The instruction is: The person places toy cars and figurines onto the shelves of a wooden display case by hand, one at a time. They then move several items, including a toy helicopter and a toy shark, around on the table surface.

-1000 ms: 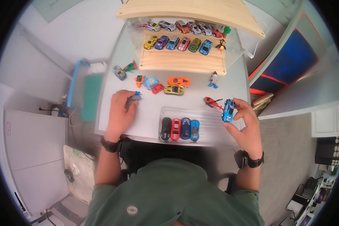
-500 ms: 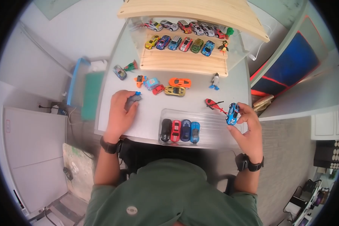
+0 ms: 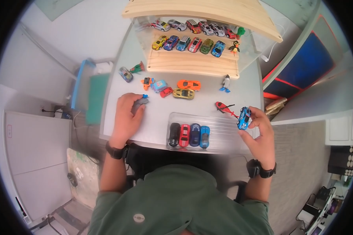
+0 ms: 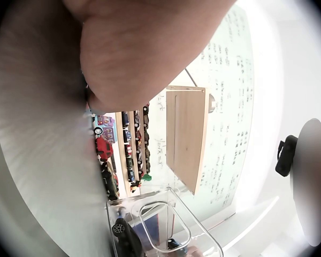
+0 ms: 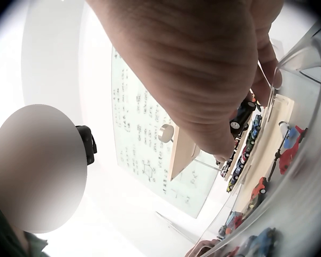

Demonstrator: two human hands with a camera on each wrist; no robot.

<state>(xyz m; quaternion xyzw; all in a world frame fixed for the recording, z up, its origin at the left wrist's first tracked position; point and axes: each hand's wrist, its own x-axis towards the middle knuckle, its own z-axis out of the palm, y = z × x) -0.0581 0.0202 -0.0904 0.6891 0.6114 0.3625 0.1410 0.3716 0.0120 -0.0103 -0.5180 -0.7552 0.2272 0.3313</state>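
At the right of the table, my right hand (image 3: 260, 135) pinches a blue toy car (image 3: 244, 118) between thumb and fingers, raised beside a red helicopter (image 3: 225, 109). On the left, my left hand (image 3: 126, 117) rests on the table with its fingers round a small grey toy (image 3: 141, 101) that has a blue tip; the hand hides part of it. Between the hands, a clear tray (image 3: 223, 135) holds several cars, among them a red one (image 3: 184, 135), standing side by side at its left end. In the right wrist view the palm (image 5: 203, 69) covers most of the held car (image 5: 242, 116).
A wooden rack (image 3: 192, 64) with two rows of toy cars stands at the back, a penguin figure (image 3: 234, 47) at its right. Before it lie an orange car (image 3: 189, 85), a gold car (image 3: 183, 93), a small red car (image 3: 166, 92) and a grey penguin figure (image 3: 226, 83).
My right hand has shifted slightly right and down with the blue car, whose front has turned a little. My left hand stays in place. The whole head view has shifted slightly.
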